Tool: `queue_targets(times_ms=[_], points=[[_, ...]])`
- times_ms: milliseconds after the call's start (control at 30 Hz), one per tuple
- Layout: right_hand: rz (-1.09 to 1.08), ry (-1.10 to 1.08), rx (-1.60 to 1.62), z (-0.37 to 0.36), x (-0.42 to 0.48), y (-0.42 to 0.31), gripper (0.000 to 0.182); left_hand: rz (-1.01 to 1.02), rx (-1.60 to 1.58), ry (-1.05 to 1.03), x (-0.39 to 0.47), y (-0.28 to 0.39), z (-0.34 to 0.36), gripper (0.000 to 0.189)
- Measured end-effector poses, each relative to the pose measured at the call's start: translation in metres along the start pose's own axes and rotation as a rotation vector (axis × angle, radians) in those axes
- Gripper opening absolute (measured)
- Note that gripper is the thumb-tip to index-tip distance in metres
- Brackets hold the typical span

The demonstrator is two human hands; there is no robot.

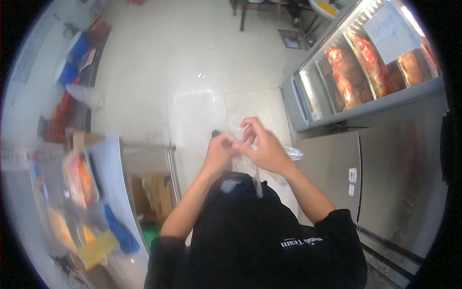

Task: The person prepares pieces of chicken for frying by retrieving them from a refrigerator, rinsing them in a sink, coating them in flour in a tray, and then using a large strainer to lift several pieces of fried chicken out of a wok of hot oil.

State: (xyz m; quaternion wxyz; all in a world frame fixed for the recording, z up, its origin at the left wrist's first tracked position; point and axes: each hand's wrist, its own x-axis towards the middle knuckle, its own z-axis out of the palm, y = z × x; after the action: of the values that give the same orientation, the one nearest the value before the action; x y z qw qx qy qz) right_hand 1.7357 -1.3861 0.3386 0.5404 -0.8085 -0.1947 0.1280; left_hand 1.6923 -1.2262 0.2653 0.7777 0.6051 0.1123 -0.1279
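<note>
Both hands meet in front of my body, above the tiled floor. My left hand (221, 151) pinches thin clear plastic (257, 182), with its fingertips close to the other hand. Curled fingers on my right hand (266, 149) grip the same crumpled plastic, which hangs below the palm and sticks out past the wrist. Whether this plastic is a bag or a disposable glove I cannot tell, because it is see-through and blurred.
Left stands a metal worktable (124, 195) bearing a tray of bagged food (80, 177), a blue cloth-like item (121, 231) and a yellow block (97, 249). Cardboard boxes (158, 195) sit beneath. Right are a glass-front display fridge (364, 104) with packaged meat and a steel cabinet (332, 162).
</note>
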Motion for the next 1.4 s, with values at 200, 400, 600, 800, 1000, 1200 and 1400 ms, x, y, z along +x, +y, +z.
queue_targets(times_ms=[200, 400, 600, 800, 1000, 1200, 1400], points=[[0.164, 0.125, 0.281, -0.070, 0.146, 0.042, 0.024, 0.124, 0.101, -0.132, 0.171, 0.098, -0.010, 0.014], [0.183, 0.382, -0.439, -0.156, 0.254, 0.093, 0.027, 0.567, 1.038, -0.502, 0.322, 0.188, 0.014, 0.037], [-0.300, 0.183, -1.040, -0.226, 0.358, 0.151, 0.011, 0.405, 1.213, -0.843, 0.528, 0.206, 0.049, 0.057], [-0.098, -0.213, -0.845, -0.303, 0.449, 0.236, 0.011, 0.295, 1.335, -1.350, 0.667, 0.241, 0.156, 0.078], [0.691, -0.392, -0.812, -0.373, 0.543, 0.270, 0.041, 0.508, 1.499, -1.356, 0.765, 0.213, 0.231, 0.069], [0.763, 0.271, -0.546, -0.386, 0.589, 0.423, 0.067, 0.781, 1.395, -1.644, 0.868, 0.179, 0.272, 0.053], [0.678, 1.039, 0.187, -0.380, 0.588, 0.444, 0.064, 0.655, 0.998, -1.913, 0.905, 0.232, 0.331, 0.041]])
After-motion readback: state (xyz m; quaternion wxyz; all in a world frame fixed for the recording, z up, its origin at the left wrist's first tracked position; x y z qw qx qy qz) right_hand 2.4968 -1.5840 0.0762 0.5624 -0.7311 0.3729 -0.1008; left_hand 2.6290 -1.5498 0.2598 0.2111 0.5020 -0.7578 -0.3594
